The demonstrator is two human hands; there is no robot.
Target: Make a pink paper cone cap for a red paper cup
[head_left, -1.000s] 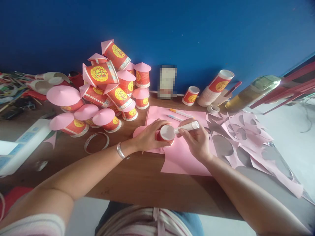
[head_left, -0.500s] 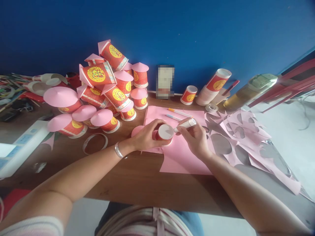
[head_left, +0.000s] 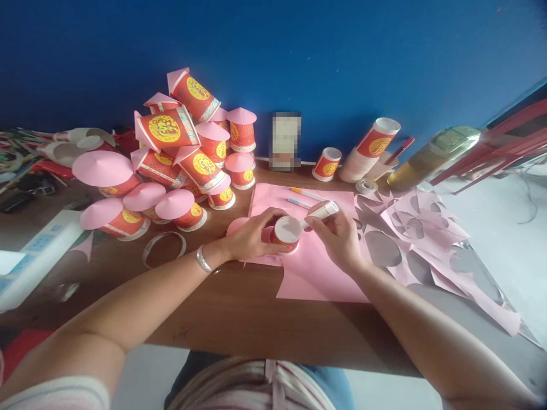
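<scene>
My left hand (head_left: 252, 234) is wrapped round a red paper cup (head_left: 288, 229) that stands upside down, its white base facing up. Between the fingers of my right hand (head_left: 339, 236) is a white glue stick (head_left: 321, 213), tilted, with its lower end at the rim of the cup's base. Under both hands lies pink paper (head_left: 316, 279). A round pink paper piece (head_left: 237, 226) shows partly behind my left hand. Two pens, one orange (head_left: 304, 193) and one blue-white (head_left: 299, 203), rest on the paper beyond the cup.
Red cups with pink cone tops (head_left: 166, 128) are piled at left. A tape ring (head_left: 163, 249) and power strip (head_left: 40, 256) lie nearer. Behind are a lone cup (head_left: 327, 164), a cup stack (head_left: 370, 151) and a bottle (head_left: 436, 156). Pink paper scraps (head_left: 427, 228) cover the right side.
The glue stick's upper end has dipped slightly and moved left as my right hand shifts a little. My left hand keeps hold of the cup in nearly the same place.
</scene>
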